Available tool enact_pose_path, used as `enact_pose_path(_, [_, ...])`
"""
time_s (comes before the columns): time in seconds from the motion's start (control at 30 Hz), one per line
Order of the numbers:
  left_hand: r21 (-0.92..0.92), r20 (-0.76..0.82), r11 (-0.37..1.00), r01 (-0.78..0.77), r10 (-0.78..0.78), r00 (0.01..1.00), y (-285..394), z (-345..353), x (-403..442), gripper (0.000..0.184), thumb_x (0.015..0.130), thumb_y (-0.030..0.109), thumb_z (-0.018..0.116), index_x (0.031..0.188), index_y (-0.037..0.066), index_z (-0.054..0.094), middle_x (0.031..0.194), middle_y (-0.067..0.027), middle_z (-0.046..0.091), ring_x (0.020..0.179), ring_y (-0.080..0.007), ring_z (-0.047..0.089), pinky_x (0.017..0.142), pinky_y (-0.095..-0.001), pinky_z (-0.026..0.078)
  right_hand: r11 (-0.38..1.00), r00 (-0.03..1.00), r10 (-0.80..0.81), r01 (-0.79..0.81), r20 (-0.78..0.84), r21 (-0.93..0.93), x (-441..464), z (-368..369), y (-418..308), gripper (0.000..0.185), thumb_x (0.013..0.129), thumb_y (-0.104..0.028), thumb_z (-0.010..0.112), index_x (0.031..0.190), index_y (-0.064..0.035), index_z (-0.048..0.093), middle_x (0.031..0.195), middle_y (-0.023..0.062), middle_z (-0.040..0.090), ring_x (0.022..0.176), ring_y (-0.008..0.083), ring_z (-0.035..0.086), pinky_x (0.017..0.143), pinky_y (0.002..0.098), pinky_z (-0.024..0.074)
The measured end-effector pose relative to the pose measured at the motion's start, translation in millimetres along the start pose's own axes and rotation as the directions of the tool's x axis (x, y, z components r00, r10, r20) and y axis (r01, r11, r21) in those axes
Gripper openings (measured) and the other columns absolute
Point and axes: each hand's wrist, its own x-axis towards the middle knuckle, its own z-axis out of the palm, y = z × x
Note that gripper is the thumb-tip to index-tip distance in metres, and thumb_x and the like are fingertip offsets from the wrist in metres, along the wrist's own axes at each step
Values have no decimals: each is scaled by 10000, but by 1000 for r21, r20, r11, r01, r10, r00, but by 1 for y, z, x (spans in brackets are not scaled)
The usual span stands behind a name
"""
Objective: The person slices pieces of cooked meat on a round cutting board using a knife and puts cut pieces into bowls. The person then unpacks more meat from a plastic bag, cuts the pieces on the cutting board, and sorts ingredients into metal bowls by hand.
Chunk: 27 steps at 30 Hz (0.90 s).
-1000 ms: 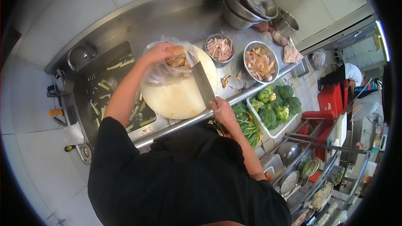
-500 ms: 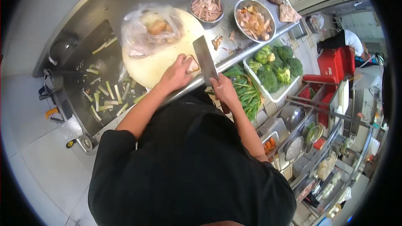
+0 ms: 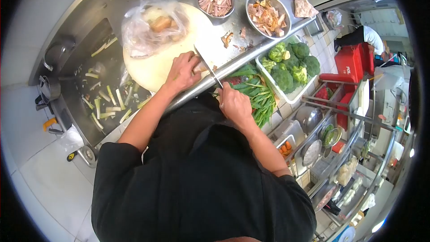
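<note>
My right hand (image 3: 235,104) is closed round the handle of a cleaver (image 3: 207,65), whose blade stands nearly edge-on to me. Just left of the blade, my left hand (image 3: 183,72) presses a small piece of meat (image 3: 199,67) against the round cutting board (image 3: 148,72). The blade is right beside the meat; whether it has gone through cannot be made out. A small scrap lies on the blade's right side. Farther back on the board rests a clear plastic bag (image 3: 139,29) with a brownish chunk of meat (image 3: 162,23) inside.
Behind the board stand a small bowl of meat strips (image 3: 216,3) and a larger bowl of meat pieces (image 3: 268,15). A sink (image 3: 103,54) with cut stalks is at left. Broccoli in a white tray (image 3: 291,98) and leafy greens (image 3: 257,94) are at right. Another person (image 3: 369,38) bends far right.
The cleaver has swung left and turned from showing its flat side to edge-on, coming down at the meat. My left hand still holds the meat. The whole view has shifted slightly.
</note>
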Motion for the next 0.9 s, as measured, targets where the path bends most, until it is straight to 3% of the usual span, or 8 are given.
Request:
enact_pose_path(0.1, [15, -151, 997, -75, 77, 986, -9, 15, -3, 483, 741, 197, 731, 1189, 30, 661, 1222, -206, 596, 1146, -408, 554, 965, -490, 457, 998, 998, -58, 58, 12, -22, 10, 17, 6, 137, 971, -150, 573, 989, -17, 602, 719, 206, 701, 640, 378, 710, 607, 498, 568])
enact_pose_path(0.3, [13, -23, 986, 164, -164, 986, 7, -14, -22, 398, 729, 161, 757, 1101, 39, 686, 1199, -190, 628, 1138, -406, 575, 961, -499, 466, 998, 995, -60, 61, 84, -5, 49, 20, -3, 134, 892, -51, 515, 978, -13, 611, 742, 197, 713, 688, 370, 729, 653, 504, 563])
enact_pose_path(0.4, [-144, -307, 985, 91, -132, 943, 5, -39, -31, 330, 766, 137, 740, 1081, 47, 701, 1147, -175, 636, 1117, -385, 591, 971, -485, 454, 996, 997, -77, 78, 12, -47, 40, 9, 8, 128, 866, -61, 544, 976, -30, 602, 766, 195, 720, 725, 358, 737, 671, 488, 542])
enact_pose_path(0.5, [12, -345, 1000, -2, 5, 938, 27, -64, 14, 244, 801, 126, 733, 1034, 55, 714, 1087, -160, 657, 1071, -371, 619, 920, -473, 482, 989, 989, -144, 142, -37, -49, 35, 16, 36, 179, 804, -85, 652, 958, -50, 566, 774, 157, 696, 745, 356, 705, 701, 473, 499])
enact_pose_path(0.57, [66, 32, 997, -45, 43, 999, 16, -54, 44, 219, 806, 123, 729, 1014, 56, 716, 1063, -147, 670, 1076, -357, 626, 912, -459, 493, 983, 978, -181, 176, -100, -53, 38, 15, 43, 146, 789, -62, 631, 919, -59, 567, 715, 125, 681, 694, 329, 698, 703, 448, 484])
enact_pose_path(0.63, [104, 316, 974, -200, 159, 935, -8, -25, 73, 211, 832, 113, 692, 1029, 41, 717, 1004, -147, 687, 1052, -341, 646, 882, -444, 520, 982, 979, -190, 188, -79, -37, 37, 16, 50, 151, 791, -62, 629, 928, -56, 566, 717, 127, 682, 693, 326, 697, 699, 443, 482])
enact_pose_path(0.77, [110, 293, 964, -241, 200, 935, -27, -6, 106, 214, 826, 98, 636, 999, 17, 733, 931, -177, 691, 926, -376, 672, 826, -472, 542, 987, 986, -161, 162, -33, 19, 33, 8, 63, 177, 802, -86, 639, 962, -57, 569, 738, 132, 693, 706, 342, 690, 703, 447, 482])
enact_pose_path(0.9, [45, 156, 996, -74, 67, 985, 7, 3, 153, 235, 865, 145, 661, 1028, -5, 738, 920, -194, 707, 868, -391, 681, 834, -463, 545, 993, 996, -60, 53, 66, 107, 27, 2, 73, 246, 822, -118, 652, 1051, -53, 589, 812, 166, 725, 789, 371, 708, 762, 474, 504])
